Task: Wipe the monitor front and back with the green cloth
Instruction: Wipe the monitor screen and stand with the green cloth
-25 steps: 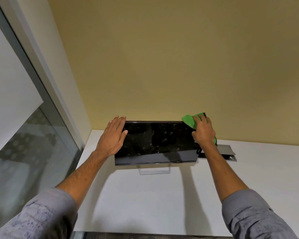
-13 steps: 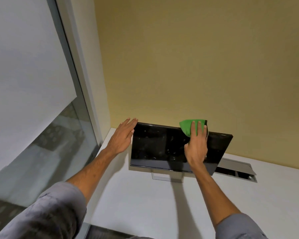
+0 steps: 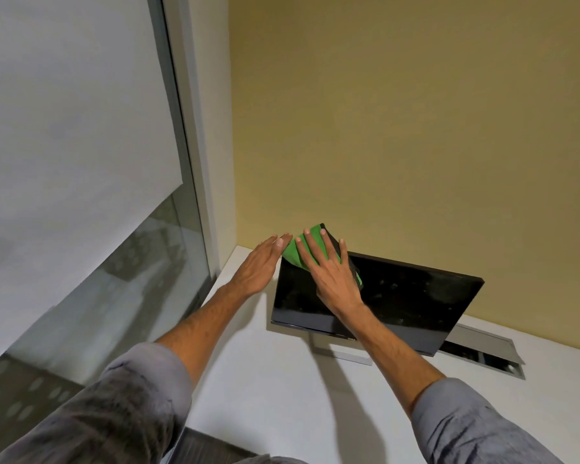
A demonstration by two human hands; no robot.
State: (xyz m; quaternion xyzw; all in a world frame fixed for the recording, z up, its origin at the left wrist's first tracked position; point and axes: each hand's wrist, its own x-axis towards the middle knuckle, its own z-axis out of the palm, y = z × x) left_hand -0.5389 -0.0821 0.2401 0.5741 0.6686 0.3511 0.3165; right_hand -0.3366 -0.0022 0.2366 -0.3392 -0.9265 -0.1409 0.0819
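Note:
A black flat monitor [image 3: 412, 303] stands on a white desk [image 3: 275, 390] near the wall, its dark screen facing me. My right hand [image 3: 332, 272] presses the green cloth [image 3: 297, 254] flat against the screen's upper left corner, fingers straight and spread. Most of the cloth is hidden under that hand. My left hand [image 3: 258, 266] lies with straight fingers against the monitor's left edge, its fingertips next to the cloth. The monitor's back is out of sight.
A silver stand foot [image 3: 352, 358] shows under the monitor. An open cable hatch [image 3: 482, 351] sits in the desk behind it on the right. A glass window with a white blind [image 3: 64, 145] fills the left side; a yellow wall [image 3: 399, 128] rises behind.
My right hand has swept the cloth leftwards across the top of the screen, from the right corner to the left corner. The left hand stays at the left edge. My view turned left.

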